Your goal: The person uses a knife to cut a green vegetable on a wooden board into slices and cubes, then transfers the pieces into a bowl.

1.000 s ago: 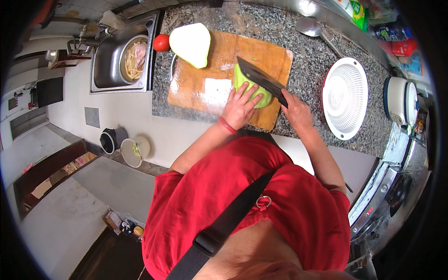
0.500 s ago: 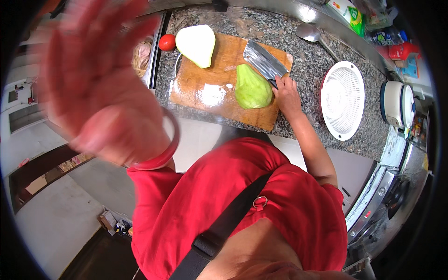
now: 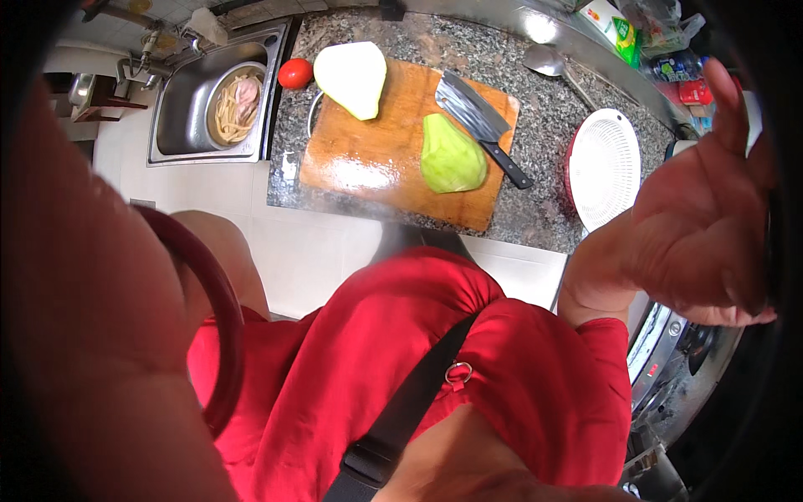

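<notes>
while the cleaver (image 3: 480,115) lies just beside the pale green piece (image 3: 452,157) on the cutting board (image 3: 376,151), right hand (image 3: 690,226) is raised, fingers apart, seemingly unladen; left hand (image 3: 96,309), near lens: grip cannot be told. for clean cutting: piece steadied, left fingertips curled back.

Bright over your bench (image 3: 293,171), dark and soft toward the rim.
The light on the surface in front of you seems to fall from above, and the upper middle of the frame looks fairly crisp. Glare whitens part of the cutting board (image 3: 355,174) left of centre, a hot spot flares on the metal strip (image 3: 539,29) right of top centre, and the knife blade (image 3: 468,105) shines in streaks. At lower left, your left hand (image 3: 100,276) is shadowed and out of focus; at right, your right hand (image 3: 690,226) darkens toward the black border. Fisheye distortion bends your straight edges.
</notes>
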Demonstrator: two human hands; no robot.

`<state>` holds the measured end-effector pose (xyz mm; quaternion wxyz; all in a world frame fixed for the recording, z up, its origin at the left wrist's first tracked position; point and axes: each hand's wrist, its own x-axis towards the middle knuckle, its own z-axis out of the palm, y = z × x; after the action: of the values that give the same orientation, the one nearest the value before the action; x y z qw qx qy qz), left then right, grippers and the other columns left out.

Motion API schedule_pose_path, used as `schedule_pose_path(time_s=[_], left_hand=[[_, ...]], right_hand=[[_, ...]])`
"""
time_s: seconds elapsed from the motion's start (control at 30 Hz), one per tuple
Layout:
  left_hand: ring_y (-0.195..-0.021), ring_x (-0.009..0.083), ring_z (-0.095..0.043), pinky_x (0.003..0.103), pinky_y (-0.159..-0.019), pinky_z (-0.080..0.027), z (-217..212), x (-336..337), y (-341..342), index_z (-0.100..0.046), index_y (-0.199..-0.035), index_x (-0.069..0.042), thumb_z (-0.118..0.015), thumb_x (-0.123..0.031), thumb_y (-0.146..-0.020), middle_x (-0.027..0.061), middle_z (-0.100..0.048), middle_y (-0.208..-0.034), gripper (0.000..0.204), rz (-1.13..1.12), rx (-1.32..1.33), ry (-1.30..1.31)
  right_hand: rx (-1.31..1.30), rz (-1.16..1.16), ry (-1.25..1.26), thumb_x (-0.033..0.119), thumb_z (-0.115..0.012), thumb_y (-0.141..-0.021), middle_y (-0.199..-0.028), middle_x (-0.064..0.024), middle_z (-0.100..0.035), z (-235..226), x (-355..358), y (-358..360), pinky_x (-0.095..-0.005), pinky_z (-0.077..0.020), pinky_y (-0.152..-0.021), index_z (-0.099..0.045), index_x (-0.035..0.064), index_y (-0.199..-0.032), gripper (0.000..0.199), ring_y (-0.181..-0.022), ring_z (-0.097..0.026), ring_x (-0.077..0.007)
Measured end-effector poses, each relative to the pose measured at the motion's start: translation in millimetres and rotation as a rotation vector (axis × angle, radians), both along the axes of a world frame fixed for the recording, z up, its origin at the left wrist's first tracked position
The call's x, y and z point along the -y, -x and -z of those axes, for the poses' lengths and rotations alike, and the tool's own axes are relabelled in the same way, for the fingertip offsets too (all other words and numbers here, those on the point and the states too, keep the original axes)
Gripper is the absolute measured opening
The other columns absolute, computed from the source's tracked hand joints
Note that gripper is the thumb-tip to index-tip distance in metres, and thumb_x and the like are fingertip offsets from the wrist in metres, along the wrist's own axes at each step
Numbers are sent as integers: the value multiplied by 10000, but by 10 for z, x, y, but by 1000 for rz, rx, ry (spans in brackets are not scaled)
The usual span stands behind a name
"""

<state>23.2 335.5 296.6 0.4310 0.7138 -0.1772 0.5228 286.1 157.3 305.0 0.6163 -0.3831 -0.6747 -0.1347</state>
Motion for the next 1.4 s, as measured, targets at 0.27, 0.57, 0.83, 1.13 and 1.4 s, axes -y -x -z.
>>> schedule_pose_path(time_s=[0.27,0.57,0.83,1.13,1.4], left_hand=[[-1081,335,-559,415,-916,-459,21,-68,277,-518,-1194,42,-632,-8,-764,220,-571,-1152,447,19,31,13],[-1086,333,-555,414,-919,-455,67,-109,264,-517,-1197,39,-634,-17,-764,214,-569,-1159,452,59,96,20],[-1091,332,-552,414,-922,-452,49,-165,354,-516,-1200,36,-636,-24,-765,208,-567,-1164,456,75,72,9],[-1096,331,-548,414,-925,-449,-59,-262,463,-515,-1204,33,-637,-33,-765,202,-566,-1171,460,74,71,11],[-1101,330,-545,413,-928,-446,-310,-239,665,-514,-1207,30,-639,-41,-765,196,-564,-1177,464,-25,58,-62]], right_hand=[[145,22,14,379,-323,-963,-1174,-54,-552,-102,-13,-84,-481,-459,-901,-534,140,-1172,382,-1042,-564,-205],[179,-131,-98,513,-311,-946,-1240,-45,-524,-288,-458,69,-533,-472,-888,-557,162,-1169,483,-1119,-518,-202],[204,-45,-48,435,-338,-968,-1108,-28,-571,-339,-292,100,-498,-487,-870,-573,197,-1092,357,-1016,-562,-152],[151,129,-154,237,-432,-972,-857,23,-590,-260,-211,356,-423,-519,-823,-556,189,-1003,136,-664,-578,-85],[151,-72,-191,297,-434,-967,-846,-3,-610,-409,-364,393,-404,-521,-830,-591,169,-967,202,-716,-612,-117]])
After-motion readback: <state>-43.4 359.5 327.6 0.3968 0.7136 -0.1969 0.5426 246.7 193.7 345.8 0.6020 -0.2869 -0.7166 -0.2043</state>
